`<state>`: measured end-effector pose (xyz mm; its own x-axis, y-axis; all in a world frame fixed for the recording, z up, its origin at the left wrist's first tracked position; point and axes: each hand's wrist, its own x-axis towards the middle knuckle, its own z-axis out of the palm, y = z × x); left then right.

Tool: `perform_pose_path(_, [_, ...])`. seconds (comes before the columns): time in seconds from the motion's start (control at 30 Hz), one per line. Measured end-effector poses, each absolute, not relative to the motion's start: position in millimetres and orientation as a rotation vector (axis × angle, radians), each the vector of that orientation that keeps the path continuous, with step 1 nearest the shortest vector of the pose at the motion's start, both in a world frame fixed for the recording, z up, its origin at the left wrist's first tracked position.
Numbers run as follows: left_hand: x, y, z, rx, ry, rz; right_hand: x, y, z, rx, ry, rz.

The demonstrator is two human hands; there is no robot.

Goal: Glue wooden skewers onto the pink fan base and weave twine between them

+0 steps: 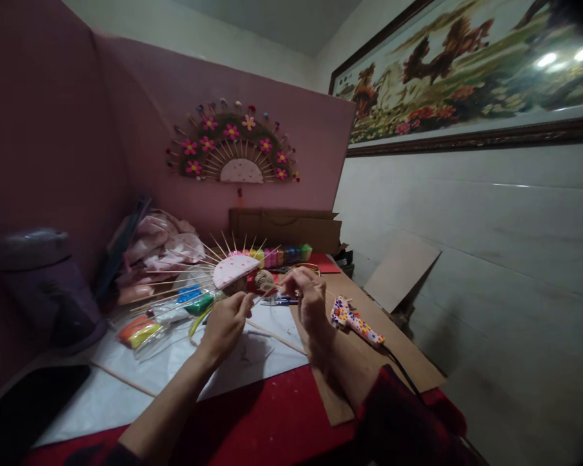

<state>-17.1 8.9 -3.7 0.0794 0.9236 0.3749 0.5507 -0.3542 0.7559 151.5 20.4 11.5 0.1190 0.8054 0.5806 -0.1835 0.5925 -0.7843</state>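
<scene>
Low over the table, my left hand is closed, thumb pressed against the fingers. My right hand is raised beside it, fingertips pinched together. Something thin, perhaps a strand, seems to run between the two; it is too small to make out. Just beyond my left hand is a half-round piece covered in pink-dotted white cloth, with thin wooden sticks fanning out from it. A ball of beige twine shows behind the gap between my hands, and several pens lie near my right fingers.
A flower-patterned glue gun with a black cord lies on cardboard at right. Bags of coloured clay and crumpled dotted cloth are at left, near a large lidded cup. A finished flowered fan hangs behind.
</scene>
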Motion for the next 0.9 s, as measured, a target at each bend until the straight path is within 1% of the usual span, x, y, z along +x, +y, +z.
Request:
perform_pose_path(0.07, [-16.6, 7.0, -5.2, 2.129, 1.594, 1.127, 157.5, 30.3, 10.1, -0.832, -1.228, 0.573])
perform_pose_path(0.17, [-14.1, 3.4, -5.8, 2.327, 1.659, 1.024, 160.3, 38.6, 7.9, -1.153, -1.431, 0.122])
perform_pose_path(0.23, [-12.1, 1.1, -5.5, 2.441, 1.649, 0.962, 157.9, 37.2, 7.4, -1.168, -1.568, -0.067])
perform_pose_path(0.27, [-11.2, 0.2, -5.4, 2.485, 1.649, 0.935, 155.9, 34.7, 7.6, -1.105, -1.637, -0.066])
perform_pose_path(0.4, [-9.7, -1.3, -5.6, 2.572, 1.66, 0.883, 146.3, 21.1, 8.4, -0.734, -1.9, 0.148])
perform_pose_path(0.47, [-10.2, -1.3, -6.0, 2.568, 1.657, 0.886, 142.1, 16.6, 7.3, -0.652, -1.969, 0.216])
perform_pose_path(0.6, [-12.6, -0.7, -4.8, 2.467, 1.72, 0.974, 134.8, 15.3, 0.6, -0.753, -1.992, 0.626])
perform_pose_path(0.67, [-14.4, 0.1, -2.6, 2.423, 1.753, 1.017, 132.1, 16.7, -2.6, -0.821, -1.974, 0.744])
perform_pose_path(0.77, [-18.9, 2.5, 2.3, 2.318, 1.679, 1.123, 132.9, 20.1, -3.4, -0.889, -1.889, 0.726])
perform_pose_path(0.9, [-26.3, 6.2, 7.7, 2.043, 1.56, 1.397, 141.6, 26.2, 1.3, -1.041, -1.743, 0.578])
